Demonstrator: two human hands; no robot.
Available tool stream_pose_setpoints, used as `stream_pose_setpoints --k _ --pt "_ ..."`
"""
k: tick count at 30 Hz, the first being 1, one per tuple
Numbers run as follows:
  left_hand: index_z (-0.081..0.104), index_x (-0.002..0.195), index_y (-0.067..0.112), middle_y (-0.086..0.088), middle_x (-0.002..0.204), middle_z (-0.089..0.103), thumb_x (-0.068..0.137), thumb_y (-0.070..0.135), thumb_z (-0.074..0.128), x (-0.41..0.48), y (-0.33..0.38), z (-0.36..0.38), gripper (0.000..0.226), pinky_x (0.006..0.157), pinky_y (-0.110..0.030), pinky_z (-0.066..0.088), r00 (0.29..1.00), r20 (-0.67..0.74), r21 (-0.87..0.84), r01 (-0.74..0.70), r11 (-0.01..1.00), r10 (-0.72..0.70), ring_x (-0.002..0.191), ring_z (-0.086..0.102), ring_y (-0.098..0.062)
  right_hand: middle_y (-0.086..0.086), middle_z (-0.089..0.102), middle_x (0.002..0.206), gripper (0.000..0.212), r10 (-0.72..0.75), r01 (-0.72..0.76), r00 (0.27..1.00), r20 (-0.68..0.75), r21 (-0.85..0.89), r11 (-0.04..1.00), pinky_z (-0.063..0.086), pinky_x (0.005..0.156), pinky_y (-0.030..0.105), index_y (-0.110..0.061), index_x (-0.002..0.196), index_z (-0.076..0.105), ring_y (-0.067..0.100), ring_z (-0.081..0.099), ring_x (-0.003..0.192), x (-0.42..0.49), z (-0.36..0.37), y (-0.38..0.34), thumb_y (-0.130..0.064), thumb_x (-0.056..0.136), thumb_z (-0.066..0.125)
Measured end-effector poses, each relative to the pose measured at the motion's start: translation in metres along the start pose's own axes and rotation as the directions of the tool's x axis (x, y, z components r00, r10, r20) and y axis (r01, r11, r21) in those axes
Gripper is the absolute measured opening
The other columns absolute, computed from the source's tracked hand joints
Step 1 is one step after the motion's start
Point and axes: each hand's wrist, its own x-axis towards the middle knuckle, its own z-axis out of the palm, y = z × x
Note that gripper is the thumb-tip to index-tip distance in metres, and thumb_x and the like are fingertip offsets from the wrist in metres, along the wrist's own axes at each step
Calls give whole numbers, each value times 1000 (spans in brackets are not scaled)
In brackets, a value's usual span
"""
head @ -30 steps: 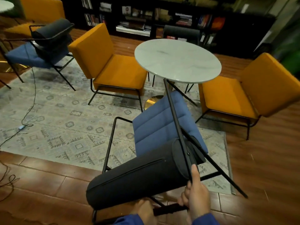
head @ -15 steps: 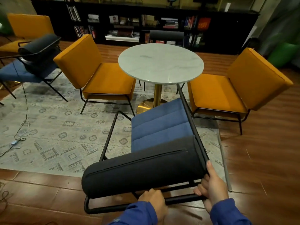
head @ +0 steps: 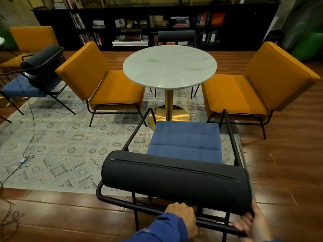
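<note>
A black-framed chair with a blue seat cushion and a dark cylindrical bolster back stands upright in front of me, facing a round white marble table. My left hand grips the black rear frame bar below the bolster. Over at the right rear corner, my right hand holds the same bar, fingers curled round it beside the bolster's end. The chair's front legs sit on the patterned rug, near the table's gold base.
Two orange chairs flank the table, with a dark chair behind it. Another blue and black chair and an orange one stand far left. Cables trail over the rug's left side. Black bookshelves line the back wall.
The chair has swung from a leftward tilt to upright and squared up to the table. Both hands have stayed on its rear bar, and my view has shifted to centre on the table.
</note>
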Motion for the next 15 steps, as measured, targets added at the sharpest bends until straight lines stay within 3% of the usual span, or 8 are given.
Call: stream_pose_setpoints --k 4,7,10,12,15 --pt "58 118 6 -20 125 57 88 31 47 10 12 15 41 94 -50 45 999 42 45 7 999 -9 112 54 -42 -2 43 29 40 44 -43 999 -17 7 999 31 27 18 -22 66 46 10 33 18 12 -27 10 -56 87 52" --pt "55 122 7 -19 128 56 89 33 47 19 20 26 42 98 -50 44 997 79 44 6 999 -9 116 53 -41 -4 41 33 34 53 -53 997 -48 5 999 30 29 18 -22 81 56 10 29 22 23 -41 12 -55 86 53" --pt "54 123 10 -19 129 53 90 36 48 29 25 39 43 100 -51 42 991 128 39 -36 999 31 119 50 -40 7 46 60 44 83 -86 992 -92 -26 996 41 35 24 -18 105 62 21 43 43 37 -56 18 -56 84 55" --pt "55 123 13 -18 129 53 89 38 48 35 24 49 42 101 -51 42 987 149 39 -61 997 54 118 51 -40 16 61 85 56 79 -85 986 -145 -38 996 54 51 38 -13 124 57 34 57 71 44 -63 18 -55 86 54" --pt "58 117 18 -17 124 57 86 40 49 42 12 63 40 99 -50 45 987 147 49 -75 996 67 114 54 -41 15 62 115 61 114 -123 978 -174 -46 991 51 69 45 -9 133 50 35 59 97 51 -75 19 -50 88 55"
